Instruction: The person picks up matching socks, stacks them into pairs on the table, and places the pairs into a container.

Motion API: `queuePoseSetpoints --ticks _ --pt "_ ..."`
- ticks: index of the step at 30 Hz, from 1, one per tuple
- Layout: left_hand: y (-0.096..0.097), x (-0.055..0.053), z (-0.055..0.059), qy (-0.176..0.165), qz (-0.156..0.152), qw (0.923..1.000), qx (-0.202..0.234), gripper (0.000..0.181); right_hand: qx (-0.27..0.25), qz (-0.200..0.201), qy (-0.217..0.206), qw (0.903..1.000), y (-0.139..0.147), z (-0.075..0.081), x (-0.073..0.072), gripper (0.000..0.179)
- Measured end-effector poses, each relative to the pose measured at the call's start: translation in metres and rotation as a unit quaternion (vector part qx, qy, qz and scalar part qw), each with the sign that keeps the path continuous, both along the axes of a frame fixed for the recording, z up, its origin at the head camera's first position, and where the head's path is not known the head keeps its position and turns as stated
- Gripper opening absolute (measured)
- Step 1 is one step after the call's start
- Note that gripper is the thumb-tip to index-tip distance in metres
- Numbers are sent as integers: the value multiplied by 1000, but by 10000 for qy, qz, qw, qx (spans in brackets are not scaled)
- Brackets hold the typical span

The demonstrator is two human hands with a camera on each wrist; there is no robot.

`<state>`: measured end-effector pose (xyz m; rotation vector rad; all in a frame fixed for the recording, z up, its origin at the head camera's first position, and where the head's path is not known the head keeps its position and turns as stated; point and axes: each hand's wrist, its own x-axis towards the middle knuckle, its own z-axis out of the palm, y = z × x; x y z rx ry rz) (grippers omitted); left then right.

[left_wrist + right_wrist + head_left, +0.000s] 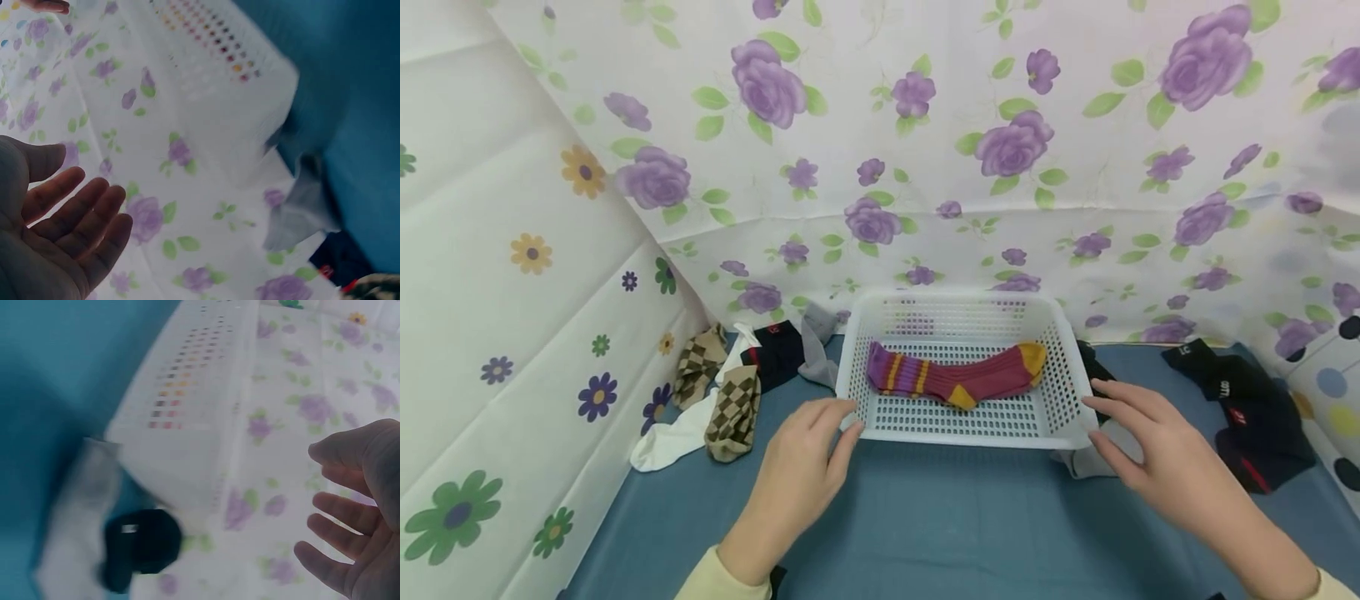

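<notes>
A white plastic basket (853, 358) with perforated walls stands against the floral backdrop. Inside it lies a maroon sock (992, 377) with yellow patches and a purple striped cuff. My left hand (805, 454) is at the basket's near left corner, fingertips close to the rim. At the near right corner, my right hand (1157, 446) is held with its fingers spread. Both wrist views show relaxed fingers holding nothing: the left hand (75, 225) and the right hand (356, 506) are each apart from the basket wall there.
Left of the basket lie brown checkered socks (732, 417), a white sock (673, 437), a black sock (778, 354) and a grey sock (816, 346). Black socks (1255, 417) lie at the far right. A light grey sock (1086, 462) sits beside the basket's right corner.
</notes>
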<state>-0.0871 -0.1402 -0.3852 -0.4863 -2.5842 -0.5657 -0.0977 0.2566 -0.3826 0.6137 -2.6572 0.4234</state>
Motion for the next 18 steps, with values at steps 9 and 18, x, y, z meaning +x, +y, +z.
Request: queuePoseSetpoints --ticks 9,18 --pt "3 17 -37 -545 316 9975 -330 22 -155 -660 -751 9949 28 -61 6 75" --pt "11 20 -66 -1321 -62 9876 -848 21 459 -1016 -2113 9710 41 -107 3 70"
